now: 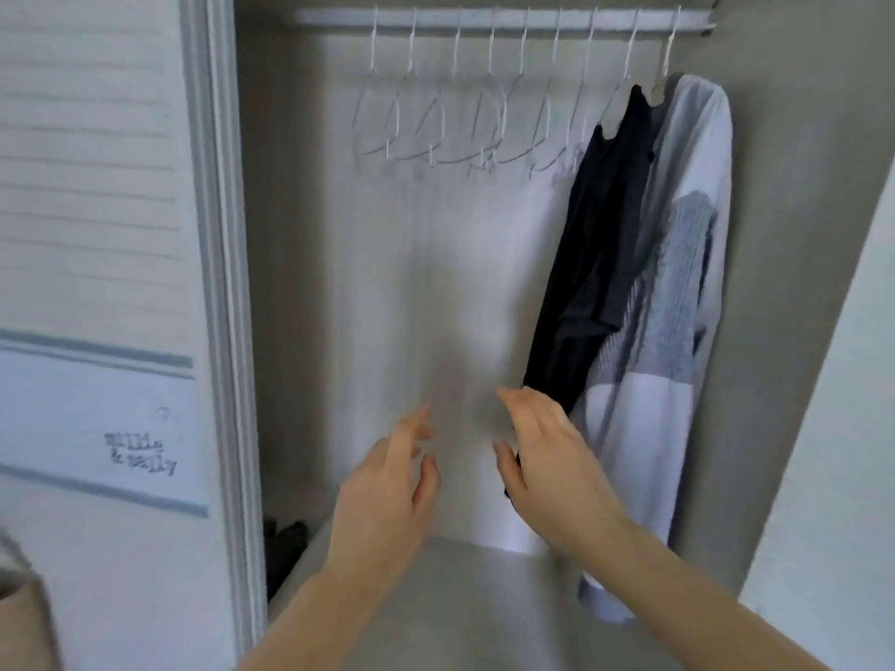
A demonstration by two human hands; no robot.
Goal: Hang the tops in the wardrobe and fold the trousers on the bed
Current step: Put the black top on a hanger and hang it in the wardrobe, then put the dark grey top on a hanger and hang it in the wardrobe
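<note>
Our left hand [387,481] reaches into the wardrobe with fingers spread and relaxed, holding nothing. Our right hand [542,457] is beside it, a gap between them, fingers also loosely extended and empty; its back lies just at the lower edge of the black top [595,244], and we cannot tell whether skin and cloth actually touch.

Below our forearms runs a grey ledge [436,598], the floor of the wardrobe's hanging space. The pale back panel [436,283] rises behind the hands, blurred. At the lower left corner of the opening sits a dark object [285,540], too indistinct to name.

Across the top runs a white rail [503,16]. A row of white wire hangers [436,118] hangs bare along most of it. At the right end of the rail, the black top hangs on a hanger, tilted toward the lower left. Just to its right, against the side wall, hangs a white shirt [692,152], with a grey knitted top [678,293] between its open fronts. The white shirt's sleeve [610,573] drops below the ledge.

To the left stands the white wardrobe door [97,234], slatted above, with a plain panel below bearing small dark lettering [140,452] that we cannot read. The trousers and bed are out of view
</note>
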